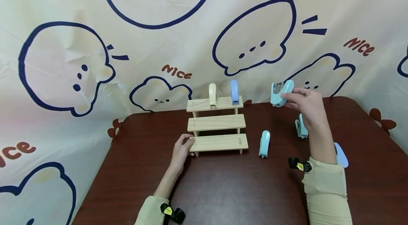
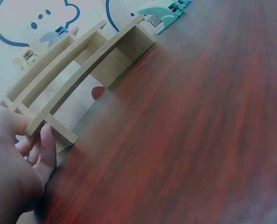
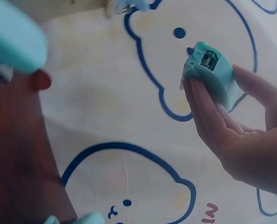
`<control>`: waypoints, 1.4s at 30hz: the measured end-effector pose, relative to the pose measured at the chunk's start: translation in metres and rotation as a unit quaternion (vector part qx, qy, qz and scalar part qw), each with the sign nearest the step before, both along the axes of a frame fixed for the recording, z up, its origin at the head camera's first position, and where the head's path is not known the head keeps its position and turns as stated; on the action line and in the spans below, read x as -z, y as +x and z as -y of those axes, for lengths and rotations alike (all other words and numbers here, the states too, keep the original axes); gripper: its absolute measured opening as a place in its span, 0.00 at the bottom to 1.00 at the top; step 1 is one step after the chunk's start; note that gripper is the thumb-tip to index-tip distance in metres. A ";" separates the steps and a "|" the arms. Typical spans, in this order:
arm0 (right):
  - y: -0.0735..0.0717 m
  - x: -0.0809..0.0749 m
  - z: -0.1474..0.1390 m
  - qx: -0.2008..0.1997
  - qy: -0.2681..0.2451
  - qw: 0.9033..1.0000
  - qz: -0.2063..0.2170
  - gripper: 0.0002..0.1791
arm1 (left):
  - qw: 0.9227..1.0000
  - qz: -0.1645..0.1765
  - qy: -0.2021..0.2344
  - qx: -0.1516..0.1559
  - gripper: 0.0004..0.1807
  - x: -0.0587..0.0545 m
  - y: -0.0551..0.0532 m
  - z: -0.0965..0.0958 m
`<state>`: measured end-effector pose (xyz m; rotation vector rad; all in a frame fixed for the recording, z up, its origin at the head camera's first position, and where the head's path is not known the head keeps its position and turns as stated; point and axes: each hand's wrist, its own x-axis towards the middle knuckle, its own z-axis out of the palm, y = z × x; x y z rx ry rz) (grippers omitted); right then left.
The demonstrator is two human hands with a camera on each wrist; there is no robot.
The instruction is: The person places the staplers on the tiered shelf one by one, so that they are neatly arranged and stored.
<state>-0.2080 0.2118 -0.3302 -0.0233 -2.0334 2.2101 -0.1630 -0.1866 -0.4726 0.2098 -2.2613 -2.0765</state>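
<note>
A three-tier wooden stand (image 1: pixel 220 142) rests on the table, and my left hand (image 1: pixel 181 153) grips the left end of its lowest tier. In the left wrist view the thumb and fingers (image 2: pixel 46 147) pinch that board's end. My right hand (image 1: pixel 308 107) holds a teal stapler (image 1: pixel 279 94) in the air, right of the stand. The right wrist view shows this stapler (image 3: pixel 213 77) between thumb and fingers. On the top tier a cream stapler (image 1: pixel 212 95) and a blue stapler (image 1: pixel 234 92) stand side by side.
Another teal stapler (image 1: pixel 264 144) lies on the dark wooden table (image 1: pixel 223 189) right of the stand. One more teal stapler (image 1: pixel 301 127) is near the right forearm. A blue object (image 1: pixel 341 155), partly hidden by that arm, lies farther right. A patterned cloth (image 1: pixel 153 51) hangs behind the table.
</note>
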 end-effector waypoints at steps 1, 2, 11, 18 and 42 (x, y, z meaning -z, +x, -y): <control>0.000 0.000 0.001 -0.011 -0.041 0.999 -0.010 0.01 | 1.000 0.001 0.000 0.000 0.14 0.000 0.000 0.000; 0.001 -0.001 0.002 -0.022 -0.070 0.997 -0.016 0.01 | 1.000 0.002 -0.001 0.000 0.14 0.000 0.000 0.001; 0.008 -0.009 0.006 -0.118 -0.268 0.955 -0.037 0.09 | 1.000 0.009 0.007 0.012 0.15 0.001 -0.001 0.003; 0.008 -0.016 0.024 -0.136 -0.367 0.919 -0.046 0.10 | 1.000 0.001 -0.002 -0.002 0.15 -0.003 -0.001 0.004; -0.004 -0.058 0.073 -0.086 -0.165 0.982 -0.034 0.24 | 1.000 -0.018 -0.004 -0.001 0.14 0.000 0.003 0.000</control>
